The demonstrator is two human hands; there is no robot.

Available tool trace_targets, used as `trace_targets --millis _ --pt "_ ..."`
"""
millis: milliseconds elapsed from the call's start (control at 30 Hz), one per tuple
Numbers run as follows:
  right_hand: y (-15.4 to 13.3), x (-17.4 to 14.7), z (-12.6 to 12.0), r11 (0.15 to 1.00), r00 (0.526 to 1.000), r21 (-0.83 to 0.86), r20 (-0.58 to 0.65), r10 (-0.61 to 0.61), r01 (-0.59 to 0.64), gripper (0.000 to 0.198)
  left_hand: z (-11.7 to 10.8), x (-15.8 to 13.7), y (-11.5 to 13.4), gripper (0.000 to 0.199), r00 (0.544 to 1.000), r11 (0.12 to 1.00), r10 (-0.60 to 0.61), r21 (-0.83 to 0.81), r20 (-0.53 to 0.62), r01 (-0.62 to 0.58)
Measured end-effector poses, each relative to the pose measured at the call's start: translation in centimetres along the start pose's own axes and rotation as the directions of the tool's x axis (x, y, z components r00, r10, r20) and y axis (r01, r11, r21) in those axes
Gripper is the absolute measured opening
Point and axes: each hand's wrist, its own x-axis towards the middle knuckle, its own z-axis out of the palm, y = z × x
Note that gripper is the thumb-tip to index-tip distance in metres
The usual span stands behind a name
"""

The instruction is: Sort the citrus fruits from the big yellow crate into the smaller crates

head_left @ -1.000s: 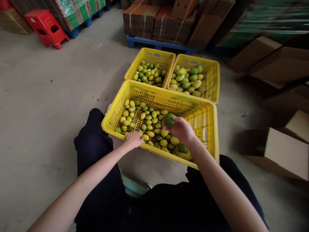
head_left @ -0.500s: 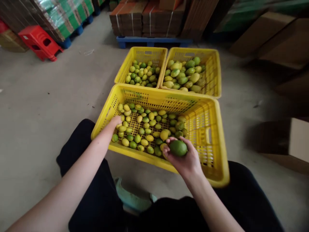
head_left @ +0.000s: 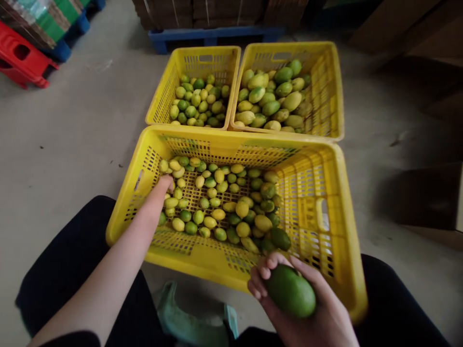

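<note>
My right hand [head_left: 300,299] is wrapped round a large green lemon [head_left: 291,291], held over the near right edge of the yellow crate [head_left: 202,262] in front of me. My left hand [head_left: 166,184] reaches down into the crate's left side, among small yellow-green lemons [head_left: 177,193]. Its fingers point down and are mostly hidden, so whether they grip a lemon does not show. Loose lemons lie over the slatted bottom of this crate. Larger ones, among them a dark green lemon [head_left: 280,238], are bunched toward the right.
Behind stand two more yellow crates: the left crate [head_left: 154,108] holds small lemons, the right crate [head_left: 334,91] larger ones. A blue pallet [head_left: 217,33] carries stacked cardboard beyond them. A red stool [head_left: 25,53] is far left, a pale green stool [head_left: 191,315] below me.
My right hand has drawn back toward me with the green lemon, from above the fruit to the near rim. My left hand stays at the crate's left side. The view has tilted down and closer.
</note>
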Motion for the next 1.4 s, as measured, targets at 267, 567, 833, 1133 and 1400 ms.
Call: trace_targets --millis 267,567,833,1133,1400 --pt "0.5 -0.4 0.9 0.997 0.978 -0.056 0.205 -0.045 0.058 0.027 -1.6 -8.5 3.0 0.058 0.996 0.980 0.073 0.180 0.051 -0.082" --pt "2.5 -1.5 1.9 0.936 0.862 -0.242 0.495 -0.106 0.255 0.028 -1.3 -30.9 8.0 0.076 0.789 0.504 0.615 -0.768 -0.003 -0.395" --pt "6.9 -9.2 4.0 0.585 0.644 -0.365 0.659 -0.387 0.725 0.036 0.4 -40.1 9.0 0.063 0.725 0.088 0.685 -0.996 0.071 0.015" --pt "5.4 -8.4 6.6 0.364 0.523 -0.382 0.705 -0.479 0.849 0.033 -1.8 -39.6 10.1 0.031 0.704 -0.096 0.692 -0.987 -0.161 -0.131" --pt "3.0 -3.6 4.7 0.306 0.547 -0.454 0.669 -0.503 0.837 0.033 -0.3 -32.4 10.5 0.038 0.859 -0.134 0.433 -0.962 -0.274 -0.239"
